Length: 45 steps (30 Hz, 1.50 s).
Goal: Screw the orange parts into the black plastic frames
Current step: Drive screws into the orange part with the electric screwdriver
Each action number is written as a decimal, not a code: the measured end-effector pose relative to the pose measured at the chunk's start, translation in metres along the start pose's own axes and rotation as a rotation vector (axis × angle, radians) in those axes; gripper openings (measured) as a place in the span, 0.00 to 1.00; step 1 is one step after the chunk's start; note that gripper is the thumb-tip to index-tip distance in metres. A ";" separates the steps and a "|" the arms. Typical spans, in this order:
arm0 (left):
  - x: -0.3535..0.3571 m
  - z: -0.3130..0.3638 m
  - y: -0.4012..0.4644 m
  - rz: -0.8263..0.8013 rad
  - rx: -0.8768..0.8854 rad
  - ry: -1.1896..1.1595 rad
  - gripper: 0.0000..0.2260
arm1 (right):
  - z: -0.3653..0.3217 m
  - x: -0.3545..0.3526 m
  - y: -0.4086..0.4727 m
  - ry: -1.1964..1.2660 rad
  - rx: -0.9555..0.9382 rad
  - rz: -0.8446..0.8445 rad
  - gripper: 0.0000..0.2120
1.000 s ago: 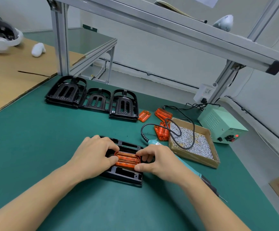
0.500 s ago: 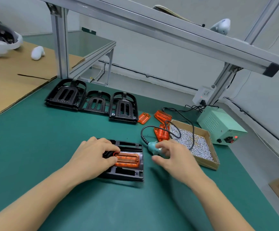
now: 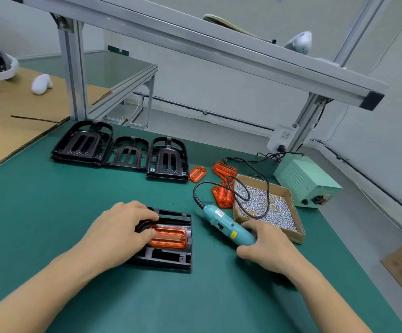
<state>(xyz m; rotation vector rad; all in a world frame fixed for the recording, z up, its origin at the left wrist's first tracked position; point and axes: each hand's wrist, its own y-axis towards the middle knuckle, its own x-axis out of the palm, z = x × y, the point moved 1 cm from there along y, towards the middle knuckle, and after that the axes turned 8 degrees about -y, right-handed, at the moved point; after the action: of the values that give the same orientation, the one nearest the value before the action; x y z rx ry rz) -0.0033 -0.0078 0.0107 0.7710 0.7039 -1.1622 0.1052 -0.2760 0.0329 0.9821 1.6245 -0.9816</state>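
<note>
- While its fingers curl over the near end of an orange part [image 3: 169,237], the left hand [image 3: 120,234] presses down on the black frame [image 3: 165,246] that carries it, the frame lying flat on the green worktop [image 3: 39,212].
- At 3 o'clock of the frame, the right hand [image 3: 268,248] grips the lower body of a teal electric screwdriver [image 3: 226,227], which slants toward 10 o'clock with its black cord [image 3: 233,188] looping away.
- Just past the screwdriver, at 1 o'clock, a cardboard box [image 3: 298,234] holds a heap of small silver screws [image 3: 267,207]; the cord drapes over it.
- Loose orange parts [image 3: 222,197] lie touching the box's far-left corner, with more toward 12 o'clock.
- Farther out, at 11 o'clock, three stacks of black frames [image 3: 123,152] sit in a row near the worktop's far edge.
- A pale green power unit [image 3: 305,181] stands at 2 o'clock, beyond the box.
</note>
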 end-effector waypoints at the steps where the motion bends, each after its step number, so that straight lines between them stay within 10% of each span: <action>1: -0.001 -0.001 -0.001 0.007 0.012 0.025 0.15 | 0.001 -0.001 -0.001 0.085 0.010 -0.014 0.19; 18: 0.016 0.033 0.009 0.022 0.079 0.077 0.17 | 0.027 -0.060 -0.005 1.748 -0.102 0.187 0.14; 23: 0.011 0.051 0.017 0.114 0.217 0.336 0.10 | 0.030 -0.073 -0.007 1.803 -0.173 0.336 0.09; 31: 0.049 0.098 0.075 -0.049 0.393 -0.002 0.12 | 0.040 -0.093 -0.005 1.935 -0.269 0.436 0.14; 45: 0.114 0.153 0.139 -0.181 0.241 0.109 0.05 | 0.043 -0.084 0.002 1.777 -0.130 0.770 0.11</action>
<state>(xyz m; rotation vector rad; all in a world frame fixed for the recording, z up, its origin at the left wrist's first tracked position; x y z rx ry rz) 0.1727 -0.1648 0.0256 0.9950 0.7439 -1.3940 0.1383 -0.3276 0.1042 2.3908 2.0843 0.8969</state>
